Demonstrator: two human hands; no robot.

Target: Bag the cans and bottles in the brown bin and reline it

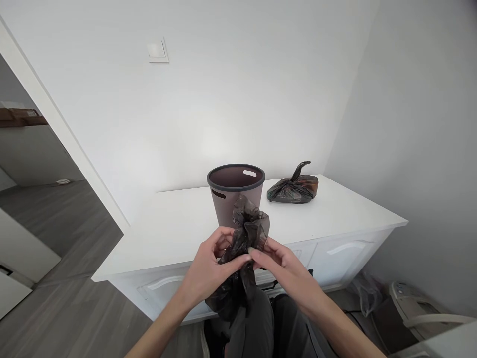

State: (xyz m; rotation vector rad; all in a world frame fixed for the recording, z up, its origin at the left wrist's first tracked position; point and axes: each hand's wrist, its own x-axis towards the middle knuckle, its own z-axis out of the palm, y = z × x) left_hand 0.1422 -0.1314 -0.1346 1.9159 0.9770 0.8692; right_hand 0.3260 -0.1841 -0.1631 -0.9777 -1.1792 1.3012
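Between my two hands is a crumpled black plastic bag (244,233), its lower part hanging down toward my knees. My left hand (219,263) grips it from the left, thumb pressed on the plastic. On the other side my right hand (274,258) pinches the bag, with both thumb tips nearly meeting. Just behind the bag stands an upright mauve trash can (223,206) with a dark rim and handle slots; no liner shows over its rim. A tied black garbage bag (294,191), filled with something, lies to the right of the can.
The can and tied bag rest on a white cabinet top (175,223) set against the wall. A light switch (158,50) is on the wall. At lower right are a clear plastic bag (367,293) and a beige appliance (413,301). A doorway opens at left.
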